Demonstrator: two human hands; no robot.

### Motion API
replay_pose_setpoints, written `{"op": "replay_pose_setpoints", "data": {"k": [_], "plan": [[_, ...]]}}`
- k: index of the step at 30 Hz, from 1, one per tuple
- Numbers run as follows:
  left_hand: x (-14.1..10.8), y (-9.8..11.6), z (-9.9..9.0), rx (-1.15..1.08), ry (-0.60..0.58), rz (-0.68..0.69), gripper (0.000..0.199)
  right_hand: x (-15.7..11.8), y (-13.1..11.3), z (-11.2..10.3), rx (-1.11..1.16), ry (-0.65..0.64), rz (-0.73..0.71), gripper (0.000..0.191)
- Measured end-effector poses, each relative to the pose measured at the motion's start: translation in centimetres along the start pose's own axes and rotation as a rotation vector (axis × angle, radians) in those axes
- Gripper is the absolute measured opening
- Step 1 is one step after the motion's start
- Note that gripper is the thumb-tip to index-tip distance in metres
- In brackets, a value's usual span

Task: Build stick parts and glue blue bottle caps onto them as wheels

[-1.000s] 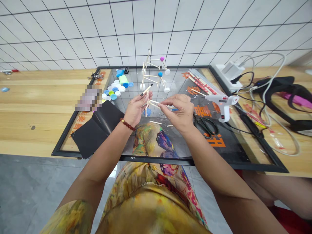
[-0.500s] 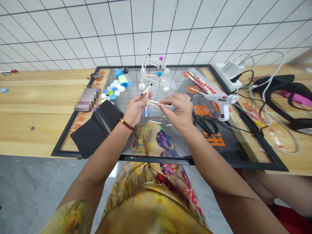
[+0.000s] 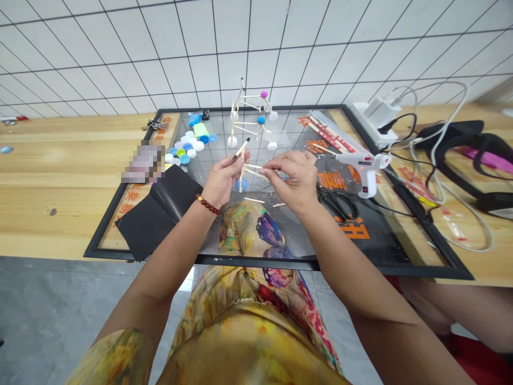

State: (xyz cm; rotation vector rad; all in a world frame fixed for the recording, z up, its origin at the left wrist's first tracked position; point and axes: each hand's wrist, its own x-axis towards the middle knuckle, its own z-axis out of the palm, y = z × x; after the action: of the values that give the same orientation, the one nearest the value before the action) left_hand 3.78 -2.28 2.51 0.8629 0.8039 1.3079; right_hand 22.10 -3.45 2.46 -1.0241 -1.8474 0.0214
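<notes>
My left hand [image 3: 219, 182] is closed around a small frame of thin wooden sticks [image 3: 253, 168]. One stick with a dark tip [image 3: 242, 148] pokes up past its thumb. My right hand [image 3: 294, 175] pinches the far ends of two sticks that stretch across from the left fingers. Just below the frame shows a blue bottle cap [image 3: 241, 185]; whether it is joined to the frame I cannot tell. Beyond my hands stand two stick models [image 3: 247, 128] with white caps as wheels, one topped with a blue ball and one with a pink ball.
Loose sticks [image 3: 254, 200] lie below my hands. To the right are black-handled scissors [image 3: 340, 207], a white glue gun [image 3: 363, 168], glue sticks [image 3: 332, 133] and a power strip [image 3: 374, 128] with cables. Bottle caps [image 3: 184, 159] and black sheets [image 3: 156, 214] lie to the left.
My right fingertips have shifted slightly right along the sticks, so more of the two sticks shows. My left hand keeps its hold, almost still.
</notes>
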Motion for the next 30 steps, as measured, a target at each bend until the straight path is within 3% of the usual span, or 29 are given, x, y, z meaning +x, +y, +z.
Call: {"op": "replay_pose_setpoints", "data": {"k": [30], "plan": [[0.13,-0.71,0.00,0.025,-0.011,0.027,0.014,0.14,0.64,-0.13,-0.122,-0.038,0.017,0.025]]}}
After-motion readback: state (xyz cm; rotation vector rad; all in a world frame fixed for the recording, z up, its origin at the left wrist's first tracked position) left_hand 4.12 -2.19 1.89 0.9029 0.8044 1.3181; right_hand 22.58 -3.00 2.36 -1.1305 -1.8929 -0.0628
